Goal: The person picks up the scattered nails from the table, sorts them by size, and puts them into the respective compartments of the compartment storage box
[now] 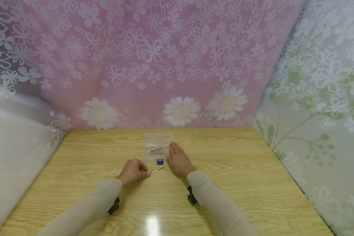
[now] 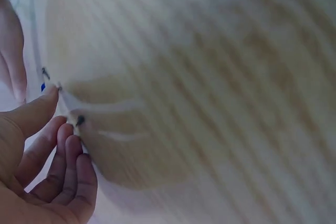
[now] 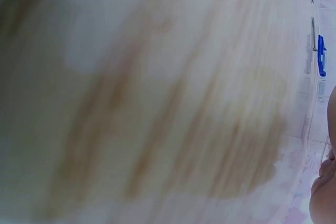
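My left hand (image 1: 133, 171) has its thumb and fingers brought together low over the wooden table, pinching a thin screw (image 1: 151, 171) at the fingertips. In the left wrist view a dark screw head (image 2: 80, 121) shows right beside the curled fingers. My right hand (image 1: 179, 161) lies with straight fingers along the right edge of a clear plastic case (image 1: 158, 137). Several screws (image 1: 157, 149) lie inside that case. Just in front of it sits a small blue plastic piece (image 1: 160, 161). Between the hands a short screw (image 1: 161, 168) rests on the table.
The wood-grain table (image 1: 230, 154) reaches back to a pink flowered curtain (image 1: 153, 65). Pale flowered curtains hang at both sides. Dark wrist mounts (image 1: 114, 206) sit under the sleeves.
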The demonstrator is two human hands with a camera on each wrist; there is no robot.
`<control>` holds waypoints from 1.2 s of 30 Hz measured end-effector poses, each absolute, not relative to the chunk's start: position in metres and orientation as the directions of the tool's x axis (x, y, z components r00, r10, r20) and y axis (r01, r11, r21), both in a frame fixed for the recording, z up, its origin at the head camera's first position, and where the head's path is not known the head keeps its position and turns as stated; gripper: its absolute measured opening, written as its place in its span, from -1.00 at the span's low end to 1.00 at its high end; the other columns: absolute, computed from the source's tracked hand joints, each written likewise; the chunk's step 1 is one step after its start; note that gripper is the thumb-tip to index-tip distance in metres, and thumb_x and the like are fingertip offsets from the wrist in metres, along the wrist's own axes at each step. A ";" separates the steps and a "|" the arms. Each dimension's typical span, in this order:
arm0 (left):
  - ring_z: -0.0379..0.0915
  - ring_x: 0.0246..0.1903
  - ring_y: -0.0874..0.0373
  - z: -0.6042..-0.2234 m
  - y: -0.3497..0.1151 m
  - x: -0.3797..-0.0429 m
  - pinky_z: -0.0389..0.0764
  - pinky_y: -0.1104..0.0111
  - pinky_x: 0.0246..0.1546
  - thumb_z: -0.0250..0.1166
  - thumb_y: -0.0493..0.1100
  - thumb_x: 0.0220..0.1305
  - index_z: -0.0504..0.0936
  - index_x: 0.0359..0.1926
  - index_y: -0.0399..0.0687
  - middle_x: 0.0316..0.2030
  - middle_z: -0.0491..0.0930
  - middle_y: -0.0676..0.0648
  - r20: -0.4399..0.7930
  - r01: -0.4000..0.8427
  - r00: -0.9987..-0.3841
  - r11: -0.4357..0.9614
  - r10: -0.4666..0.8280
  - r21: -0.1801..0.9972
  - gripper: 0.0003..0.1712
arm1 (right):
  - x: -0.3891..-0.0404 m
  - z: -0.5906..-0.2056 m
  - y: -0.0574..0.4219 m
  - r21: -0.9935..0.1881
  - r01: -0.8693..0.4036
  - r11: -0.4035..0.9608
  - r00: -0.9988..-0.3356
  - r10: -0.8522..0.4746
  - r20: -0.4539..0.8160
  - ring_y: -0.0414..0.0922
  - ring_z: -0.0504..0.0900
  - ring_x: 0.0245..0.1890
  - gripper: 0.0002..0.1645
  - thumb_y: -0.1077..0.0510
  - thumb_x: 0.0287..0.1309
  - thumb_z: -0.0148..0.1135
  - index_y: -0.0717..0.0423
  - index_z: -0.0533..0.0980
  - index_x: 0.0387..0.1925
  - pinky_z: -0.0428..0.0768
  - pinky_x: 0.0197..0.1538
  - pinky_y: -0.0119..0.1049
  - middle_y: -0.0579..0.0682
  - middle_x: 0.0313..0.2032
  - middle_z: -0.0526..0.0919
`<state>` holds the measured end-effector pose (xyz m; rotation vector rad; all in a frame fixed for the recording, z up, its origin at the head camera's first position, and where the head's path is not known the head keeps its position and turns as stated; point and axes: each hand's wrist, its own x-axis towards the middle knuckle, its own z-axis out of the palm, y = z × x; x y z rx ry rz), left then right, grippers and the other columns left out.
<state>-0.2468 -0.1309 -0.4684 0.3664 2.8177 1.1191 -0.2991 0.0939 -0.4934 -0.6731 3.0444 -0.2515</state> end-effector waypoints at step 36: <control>0.43 -0.59 0.24 -0.480 -0.097 -0.244 0.50 0.38 -0.53 0.35 -0.36 0.10 0.67 -0.57 -0.18 -0.57 0.62 -0.01 0.113 0.219 -0.975 0.769 0.190 0.601 -0.86 | -0.302 -0.496 0.095 -0.178 -0.425 0.887 -0.905 -0.424 0.049 0.03 -0.21 0.49 -0.26 -0.12 0.51 -0.39 0.26 -0.14 0.48 -0.11 0.47 -0.08 0.16 0.49 -0.17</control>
